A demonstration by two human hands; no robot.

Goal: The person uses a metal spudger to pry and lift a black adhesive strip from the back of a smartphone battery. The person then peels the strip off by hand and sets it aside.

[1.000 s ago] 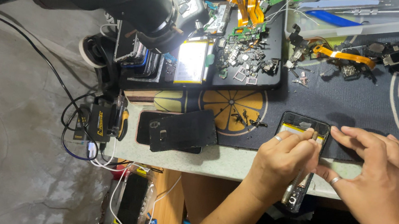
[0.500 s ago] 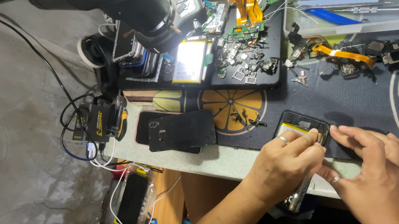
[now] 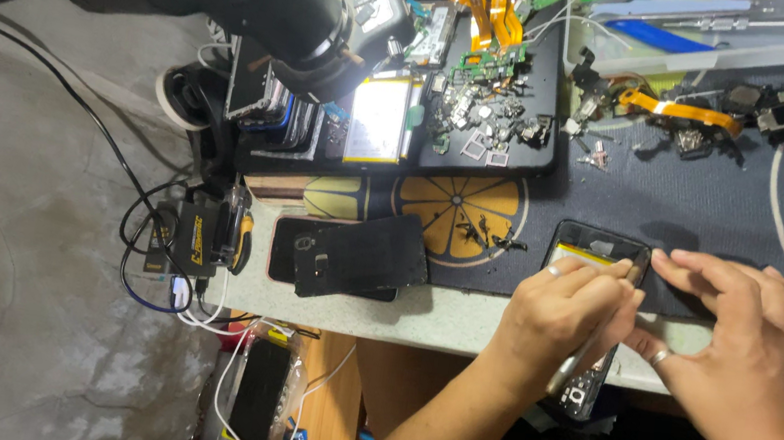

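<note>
A dark mat (image 3: 717, 207) covers the bench (image 3: 420, 315) above grey concrete floor (image 3: 17, 231). At the near edge, left hand (image 3: 561, 318) fingers pinch a thin tool (image 3: 578, 361) (metal, seemingly); right hand (image 3: 736, 331) fingers steady the opened phone (image 3: 600, 252).

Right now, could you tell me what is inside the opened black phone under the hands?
Inside the opened black phone, a yellow-edged battery shows at the top. The left hand and right hand cover the middle; the lower end overhangs the grey table edge.

I see a black phone back cover (image 3: 362, 256) lying near the table edge, with a tray of small metal parts (image 3: 486, 121) behind it. Orange ribbon cables (image 3: 486, 1) up top, a clear tool tray (image 3: 710, 30) far right, tangled cables (image 3: 174, 262) hanging off the left edge.
</note>
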